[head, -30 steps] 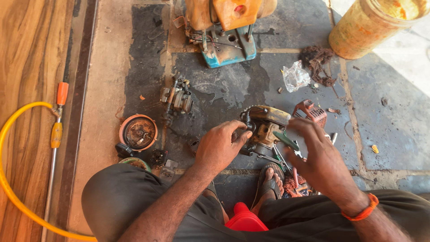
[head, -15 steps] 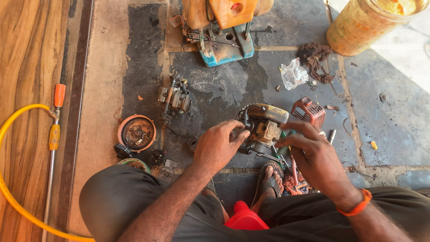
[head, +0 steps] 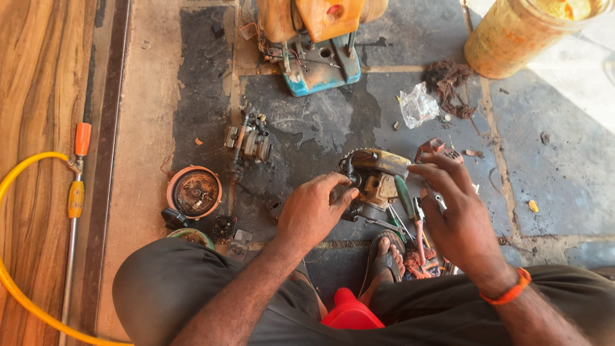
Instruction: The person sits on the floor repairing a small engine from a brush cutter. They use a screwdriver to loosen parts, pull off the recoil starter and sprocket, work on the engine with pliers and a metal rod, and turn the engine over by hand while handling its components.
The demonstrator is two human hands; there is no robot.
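1. Lifted off the small engine block, the right hand now hovers just to its right with fingers spread and apart, gripping nothing; half a second ago the same hand lay curled against the block's right side.
2. By contrast, the left hand has not let go: it stays closed on the block's dark left end, thumb and fingers pinched around it, as in both earlier frames.
3. So the block now rests steadied by one hand only, sitting on the dark oily floor just ahead of the person's sandalled foot, its tan top cover facing up.
4. Just right of the block lie a green-handled screwdriver and a few slim tools, partly hidden under the open right hand; a small red part shows beyond the fingertips.
5. Farther left sit a carburettor-like assembly and a round orange-rimmed cover, both apart from the hands and unmoved across the frames.
6. At the top stands an orange and blue machine body, with a crumpled clear plastic bag and a yellow bucket to the right.
7. Along the wooden strip at far left, a yellow hose with an orange-handled spray lance lies where it was.
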